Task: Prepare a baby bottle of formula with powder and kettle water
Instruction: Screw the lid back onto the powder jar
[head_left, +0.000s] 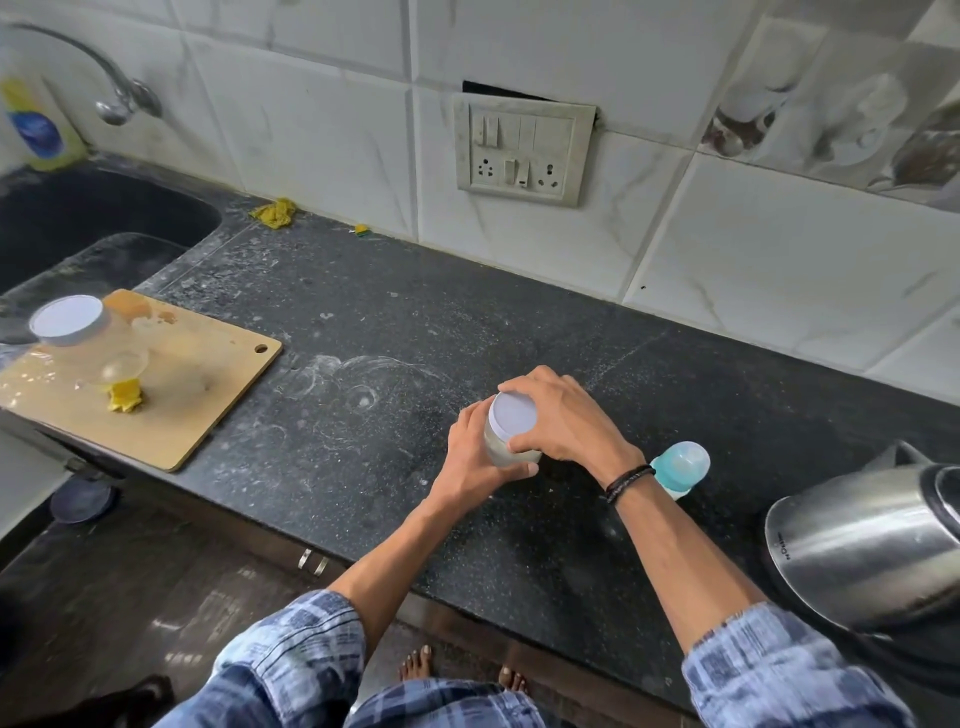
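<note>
A small clear jar of pale powder (501, 448) with a white lid (513, 414) stands on the dark counter (374, 332). My left hand (475, 457) wraps around the jar's body. My right hand (563, 415) grips the lid from above and the right side. Just right of my right wrist stands the baby bottle (681, 465), with a blue top under a clear cap, its lower part hidden by my arm. The steel kettle (867, 545) sits at the counter's right end.
A wooden cutting board (156, 395) at the left holds a second white-lidded clear jar (70, 322) lying on its side and a yellow scrap. A black sink (78, 218) and tap lie behind it. A switch panel (522, 150) hangs on the tiled wall.
</note>
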